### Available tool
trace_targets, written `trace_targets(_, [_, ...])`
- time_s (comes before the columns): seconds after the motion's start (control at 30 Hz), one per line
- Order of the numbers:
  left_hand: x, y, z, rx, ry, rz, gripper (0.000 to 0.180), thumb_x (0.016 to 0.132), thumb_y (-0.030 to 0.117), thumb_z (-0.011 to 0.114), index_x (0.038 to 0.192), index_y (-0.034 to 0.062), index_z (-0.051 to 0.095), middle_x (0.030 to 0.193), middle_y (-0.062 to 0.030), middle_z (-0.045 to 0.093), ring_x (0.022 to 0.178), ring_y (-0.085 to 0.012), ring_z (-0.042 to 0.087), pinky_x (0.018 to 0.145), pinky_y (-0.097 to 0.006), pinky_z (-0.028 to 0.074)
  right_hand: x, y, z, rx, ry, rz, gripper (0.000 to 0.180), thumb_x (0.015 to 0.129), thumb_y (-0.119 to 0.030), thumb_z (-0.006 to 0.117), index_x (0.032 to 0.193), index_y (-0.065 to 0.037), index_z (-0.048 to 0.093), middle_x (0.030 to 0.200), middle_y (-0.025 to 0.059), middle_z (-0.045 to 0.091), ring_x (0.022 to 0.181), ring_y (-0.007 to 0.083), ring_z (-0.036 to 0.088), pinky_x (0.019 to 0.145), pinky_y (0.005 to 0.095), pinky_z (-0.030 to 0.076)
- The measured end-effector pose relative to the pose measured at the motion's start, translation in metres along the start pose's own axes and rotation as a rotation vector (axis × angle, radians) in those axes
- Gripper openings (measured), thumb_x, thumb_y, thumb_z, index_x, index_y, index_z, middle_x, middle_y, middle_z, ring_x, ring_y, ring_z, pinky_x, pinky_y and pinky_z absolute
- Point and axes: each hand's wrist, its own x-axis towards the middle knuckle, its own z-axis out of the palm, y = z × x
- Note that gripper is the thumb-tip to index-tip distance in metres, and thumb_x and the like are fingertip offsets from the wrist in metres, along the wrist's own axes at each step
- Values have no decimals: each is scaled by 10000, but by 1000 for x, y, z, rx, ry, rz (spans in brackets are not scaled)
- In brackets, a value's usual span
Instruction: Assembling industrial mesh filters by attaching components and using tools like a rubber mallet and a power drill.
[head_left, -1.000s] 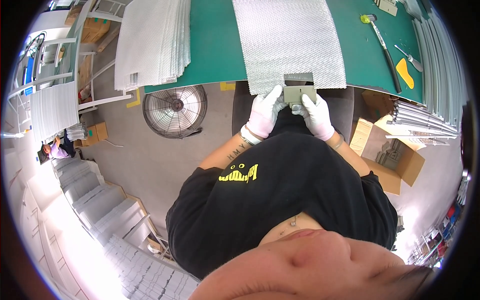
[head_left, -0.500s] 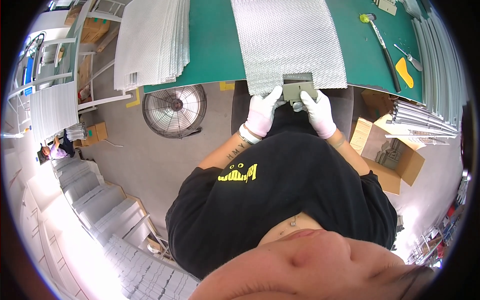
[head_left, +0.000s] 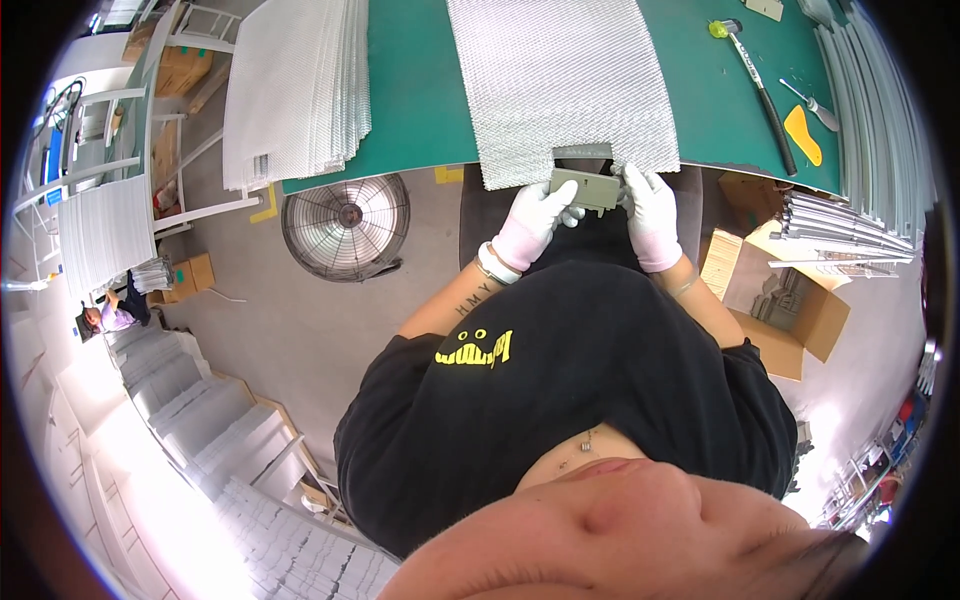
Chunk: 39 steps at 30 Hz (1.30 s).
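Observation:
My left hand [head_left: 538, 218], in a white glove, grips a flat grey-green rectangular block [head_left: 590, 190], thumb on its top face. The block is just below the notch in the near edge of a silver mesh panel [head_left: 565, 85], which lies on the green table and overhangs its front. My right hand [head_left: 652, 215], also gloved, has its fingers drawn together by the block's right end and the notch's right side. What its fingertips pinch is hidden.
A stack of mesh panels [head_left: 295, 90] lies left on the green table [head_left: 415, 110]. A hammer [head_left: 765, 100], screwdriver [head_left: 815, 108] and yellow piece [head_left: 803, 137] lie right, beside long metal strips [head_left: 870, 130]. Below are a floor fan [head_left: 347, 225] and an open carton [head_left: 825, 325].
My right hand has let go of the block and shifted right to the notch's edge. My left hand has moved slightly right and down, with its thumb now over the block.

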Motion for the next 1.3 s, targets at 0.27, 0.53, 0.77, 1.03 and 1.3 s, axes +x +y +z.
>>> trace_targets(0.27, [3, -8, -1, -47, 1, 38, 419, 1017, 325, 612, 1192, -55, 610, 1011, -88, 688, 838, -115, 640, 746, -262, 529, 2, 6, 2, 61, 45, -41, 219, 997, -264, 645, 937, -53, 637, 785, -16, 596, 683, 54, 509, 645, 215, 418])
trace_targets(0.53, [-1, -8, 10, -210, 52, 28, 396, 1013, 294, 622, 1214, -45, 596, 1042, -93, 691, 859, -129, 656, 766, -276, 549, 4, 12, -1, -95, 84, -66, 309, 995, -287, 639, 962, 18, 684, 818, 30, 661, 742, 84, 574, 694, 259, 468])
trace_targets(0.77, [-13, 15, 6, 93, -55, 26, 426, 1030, 336, 582, 1253, -27, 570, 1247, -126, 628, 1062, -173, 630, 871, -323, 533, 2, 21, 1, 135, -75, 29, 398, 1015, -341, 598, 1172, 24, 610, 1020, 64, 666, 870, 113, 616, 797, 281, 518])
trace_targets(1.03, [-12, 7, 10, -423, 39, 190, 391, 1053, 377, 523, 1214, 27, 592, 1297, -146, 619, 1169, -243, 604, 952, -372, 487, 8, 38, 8, 33, -399, 17, 410, 1033, -362, 551, 1224, -3, 607, 1026, 54, 672, 853, 100, 603, 758, 268, 501])
trace_targets(1.3, [-5, 1, 9, -342, 179, 229, 362, 1054, 305, 530, 1176, -27, 606, 1165, -161, 654, 1068, -254, 640, 959, -418, 500, 8, 33, 6, 53, -306, 7, 344, 1018, -295, 559, 1161, 6, 641, 985, 46, 682, 816, 92, 598, 725, 260, 492])
